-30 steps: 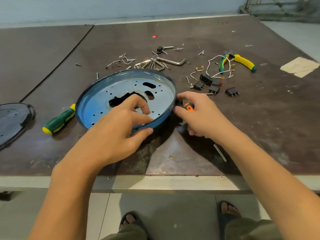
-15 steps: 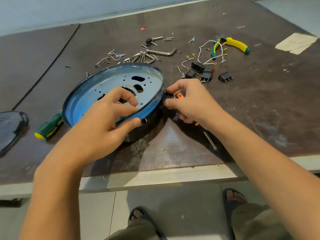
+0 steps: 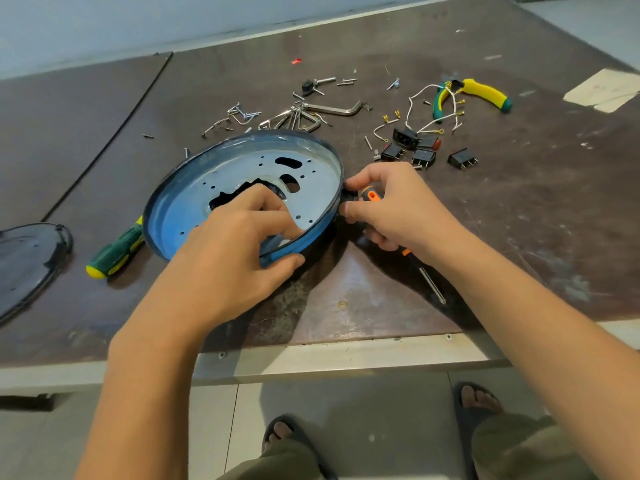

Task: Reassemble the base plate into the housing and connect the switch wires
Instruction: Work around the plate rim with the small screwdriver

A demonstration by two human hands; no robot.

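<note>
Head view: the base plate (image 3: 242, 169) sits tilted on the bench (image 3: 526, 216), over what seems the dark housing (image 3: 321, 241); the left grip (image 3: 228, 261) is clamped on its near rim, thumb outside, fingers inside; the right grip (image 3: 398, 211) is curled round an orange-handled screwdriver (image 3: 372, 195), fingertips at the right rim; the plate is thin sheet metal, likely stiff, light and sharp-edged, best held by opposite rims.

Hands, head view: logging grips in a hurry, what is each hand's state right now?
Left hand: closed, gripping the blue base plate at its near rim.
Right hand: closed, holding the orange-and-black screwdriver.
</note>
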